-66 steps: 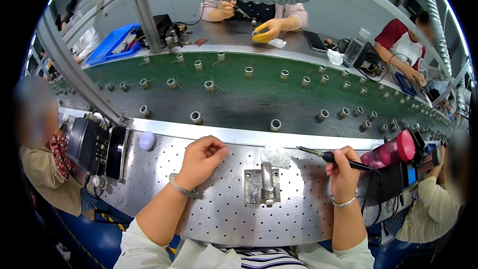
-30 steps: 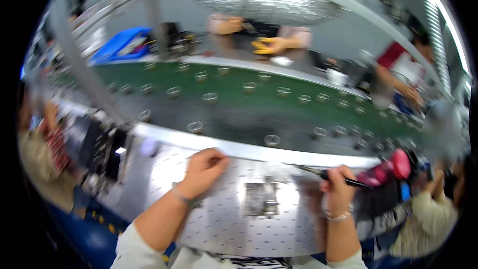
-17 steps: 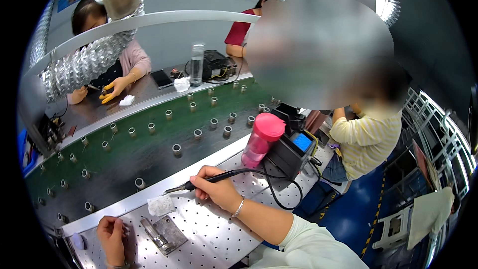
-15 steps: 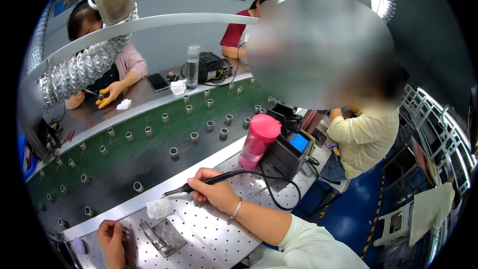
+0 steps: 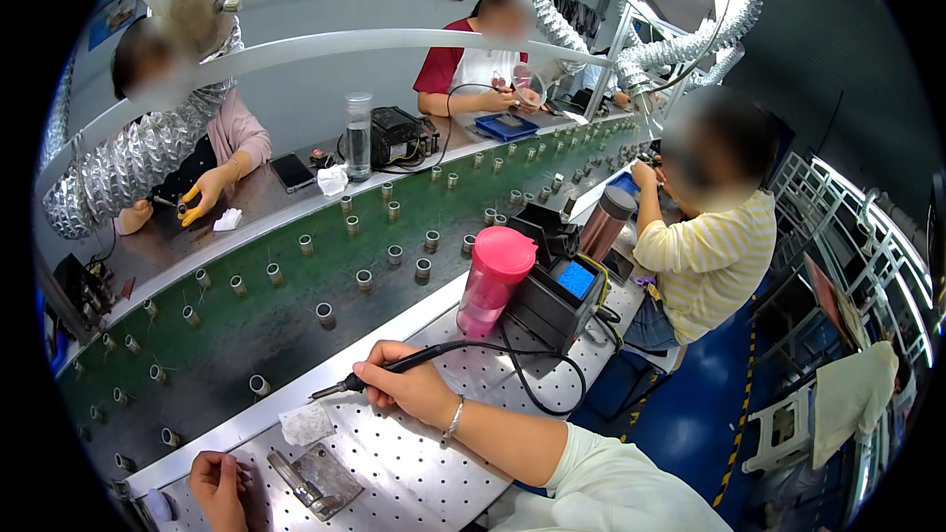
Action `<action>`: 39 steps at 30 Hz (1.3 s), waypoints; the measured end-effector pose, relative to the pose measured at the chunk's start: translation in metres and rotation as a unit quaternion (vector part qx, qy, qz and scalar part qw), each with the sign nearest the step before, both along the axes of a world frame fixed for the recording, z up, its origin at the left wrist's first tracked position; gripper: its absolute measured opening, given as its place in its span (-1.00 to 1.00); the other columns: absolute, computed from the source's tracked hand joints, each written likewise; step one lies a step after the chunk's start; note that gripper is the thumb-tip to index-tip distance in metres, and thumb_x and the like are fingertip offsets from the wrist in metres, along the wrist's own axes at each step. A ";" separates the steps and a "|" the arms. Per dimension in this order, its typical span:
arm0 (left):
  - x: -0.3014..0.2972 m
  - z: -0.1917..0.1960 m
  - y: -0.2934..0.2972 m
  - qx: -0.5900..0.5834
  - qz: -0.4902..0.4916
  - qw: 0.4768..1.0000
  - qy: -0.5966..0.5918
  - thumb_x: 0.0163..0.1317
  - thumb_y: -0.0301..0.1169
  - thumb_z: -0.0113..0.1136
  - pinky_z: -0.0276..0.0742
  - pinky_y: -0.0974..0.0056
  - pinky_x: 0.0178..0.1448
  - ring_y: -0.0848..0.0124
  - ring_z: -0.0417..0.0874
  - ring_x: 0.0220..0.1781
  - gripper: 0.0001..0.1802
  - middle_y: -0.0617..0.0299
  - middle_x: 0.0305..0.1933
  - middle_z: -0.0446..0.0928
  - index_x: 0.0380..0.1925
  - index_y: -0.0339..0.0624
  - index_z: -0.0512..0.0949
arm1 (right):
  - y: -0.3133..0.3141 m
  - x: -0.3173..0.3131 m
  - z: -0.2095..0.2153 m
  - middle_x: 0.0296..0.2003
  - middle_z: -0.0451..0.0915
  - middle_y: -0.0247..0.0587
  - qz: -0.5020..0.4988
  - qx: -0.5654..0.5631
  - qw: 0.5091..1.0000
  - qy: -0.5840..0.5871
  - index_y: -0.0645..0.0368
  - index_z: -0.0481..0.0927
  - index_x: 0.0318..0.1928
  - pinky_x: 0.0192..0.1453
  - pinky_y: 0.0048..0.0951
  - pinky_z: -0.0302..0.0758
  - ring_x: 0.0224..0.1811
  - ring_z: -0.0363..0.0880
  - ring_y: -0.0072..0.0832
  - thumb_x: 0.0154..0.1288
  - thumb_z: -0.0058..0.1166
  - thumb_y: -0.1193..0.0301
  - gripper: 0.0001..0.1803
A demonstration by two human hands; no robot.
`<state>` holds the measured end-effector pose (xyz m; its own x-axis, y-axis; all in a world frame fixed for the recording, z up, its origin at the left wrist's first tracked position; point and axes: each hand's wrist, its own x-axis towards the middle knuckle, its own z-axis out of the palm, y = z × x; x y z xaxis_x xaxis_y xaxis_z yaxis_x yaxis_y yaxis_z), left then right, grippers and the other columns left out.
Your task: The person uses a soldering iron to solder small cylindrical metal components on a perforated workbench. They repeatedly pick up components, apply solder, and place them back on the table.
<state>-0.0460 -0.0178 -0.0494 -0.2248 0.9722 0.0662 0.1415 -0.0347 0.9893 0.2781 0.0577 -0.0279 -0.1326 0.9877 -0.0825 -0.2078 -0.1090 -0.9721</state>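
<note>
On the perforated bench (image 5: 414, 453), lower centre, the right hand (image 5: 409, 389) grips a soldering iron (image 5: 389, 369); the left hand (image 5: 219, 488), lower left, rests loosely curled, empty.

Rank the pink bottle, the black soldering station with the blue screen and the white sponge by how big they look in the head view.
1. Black soldering station
2. Pink bottle, close to the station in apparent size, so their order is unsure
3. White sponge, clearly smallest

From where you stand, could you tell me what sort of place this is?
Most likely an electronics assembly line: the right hand holds a soldering iron wired to a soldering station, a green conveyor belt carries small cylinders, and foil fume ducts hang overhead.
</note>
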 end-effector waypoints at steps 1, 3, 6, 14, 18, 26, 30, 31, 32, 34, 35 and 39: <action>0.000 0.001 0.000 -0.002 0.000 1.000 0.000 0.28 -0.43 0.11 0.22 0.56 -0.54 0.67 0.32 -0.62 -0.85 0.37 -0.58 0.40 -0.46 -0.18 0.41 | 0.000 0.000 0.001 -0.65 0.52 -0.41 0.001 0.002 1.000 0.001 0.13 0.45 -0.46 -0.60 -0.73 0.30 -0.66 0.42 -0.76 0.27 0.14 0.34 -0.78; 0.000 0.000 0.001 -0.007 0.000 1.000 -0.001 0.28 -0.43 0.11 0.22 0.57 -0.54 0.67 0.32 -0.62 -0.85 0.37 -0.58 0.40 -0.45 -0.19 0.42 | -0.001 0.000 0.003 -0.65 0.52 -0.41 0.003 0.006 1.000 0.002 0.12 0.45 -0.46 -0.60 -0.74 0.29 -0.65 0.42 -0.76 0.27 0.14 0.34 -0.78; -0.004 -0.001 -0.001 -0.003 0.002 1.000 0.001 0.27 -0.43 0.12 0.23 0.57 -0.54 0.67 0.33 -0.62 -0.86 0.36 -0.58 0.42 -0.45 -0.19 0.42 | 0.001 -0.003 0.002 -0.65 0.51 -0.42 0.001 -0.005 1.000 -0.001 0.12 0.45 -0.47 -0.60 -0.74 0.28 -0.66 0.41 -0.76 0.27 0.14 0.34 -0.78; 0.006 0.010 -0.002 -0.019 0.011 1.000 -0.009 0.24 -0.48 0.13 0.28 0.55 -0.54 0.65 0.38 -0.62 -0.88 0.33 -0.57 0.46 -0.46 -0.21 0.44 | 0.000 -0.003 -0.003 -0.66 0.50 -0.40 -0.006 -0.009 1.000 0.000 0.13 0.47 -0.45 -0.67 -0.70 0.26 -0.70 0.38 -0.76 0.26 0.15 0.34 -0.79; 0.003 0.007 -0.002 -0.005 0.005 1.000 -0.024 0.22 -0.50 0.14 0.29 0.55 -0.55 0.64 0.39 -0.63 -0.89 0.33 -0.59 0.45 -0.47 -0.22 0.44 | -0.002 -0.003 0.005 -0.64 0.52 -0.41 -0.005 -0.027 1.000 -0.003 0.13 0.47 -0.47 -0.59 -0.72 0.29 -0.65 0.43 -0.74 0.27 0.14 0.36 -0.79; 0.006 0.009 -0.002 -0.012 0.016 0.999 -0.035 0.21 -0.51 0.15 0.32 0.55 -0.54 0.63 0.42 -0.63 -0.91 0.31 -0.57 0.49 -0.46 -0.25 0.46 | -0.001 -0.004 0.000 -0.65 0.52 -0.41 -0.015 -0.011 1.000 0.001 0.12 0.51 -0.46 -0.65 -0.72 0.28 -0.69 0.39 -0.77 0.24 0.18 0.33 -0.80; 0.004 0.008 -0.003 -0.006 0.015 0.999 -0.034 0.20 -0.51 0.16 0.35 0.54 -0.55 0.62 0.44 -0.62 -0.90 0.29 -0.58 0.50 -0.47 -0.26 0.46 | -0.002 -0.006 0.006 -0.64 0.53 -0.39 -0.008 -0.042 0.999 0.004 0.15 0.49 -0.48 -0.58 -0.73 0.32 -0.65 0.44 -0.73 0.26 0.15 0.37 -0.80; 0.006 0.011 -0.002 -0.003 0.012 0.999 -0.041 0.19 -0.52 0.16 0.35 0.54 -0.54 0.61 0.44 -0.62 -0.90 0.29 -0.58 0.50 -0.47 -0.26 0.46 | -0.003 -0.005 0.008 -0.64 0.53 -0.39 -0.007 -0.032 0.999 0.010 0.15 0.50 -0.48 -0.58 -0.73 0.32 -0.65 0.44 -0.73 0.25 0.15 0.38 -0.81; 0.007 0.013 -0.002 0.000 0.010 0.999 -0.047 0.19 -0.52 0.16 0.36 0.54 -0.54 0.61 0.44 -0.62 -0.89 0.29 -0.58 0.50 -0.48 -0.26 0.46 | -0.003 -0.005 0.006 -0.64 0.53 -0.39 -0.008 -0.032 0.999 0.007 0.14 0.50 -0.47 -0.60 -0.73 0.31 -0.66 0.43 -0.74 0.25 0.16 0.37 -0.81; 0.007 0.011 -0.003 -0.012 0.016 0.999 -0.044 0.19 -0.53 0.16 0.36 0.54 -0.54 0.61 0.44 -0.62 -0.90 0.29 -0.58 0.50 -0.48 -0.26 0.46 | -0.003 -0.005 0.002 -0.64 0.52 -0.40 -0.013 -0.027 1.000 0.003 0.13 0.50 -0.47 -0.65 -0.73 0.30 -0.68 0.40 -0.75 0.23 0.18 0.35 -0.80; 0.006 0.010 -0.002 -0.016 0.018 0.999 -0.042 0.19 -0.53 0.16 0.36 0.54 -0.53 0.61 0.44 -0.61 -0.90 0.29 -0.58 0.50 -0.48 -0.26 0.46 | -0.004 -0.005 0.004 -0.64 0.52 -0.41 -0.011 -0.031 0.999 0.008 0.13 0.50 -0.46 -0.64 -0.73 0.32 -0.68 0.41 -0.75 0.23 0.19 0.34 -0.80; 0.004 0.007 -0.002 -0.008 0.021 0.999 -0.031 0.19 -0.54 0.14 0.36 0.53 -0.54 0.60 0.45 -0.61 -0.90 0.28 -0.57 0.51 -0.49 -0.27 0.46 | -0.003 -0.005 0.005 -0.64 0.52 -0.41 -0.015 -0.024 1.000 0.007 0.14 0.51 -0.47 -0.63 -0.73 0.32 -0.68 0.41 -0.76 0.24 0.18 0.34 -0.79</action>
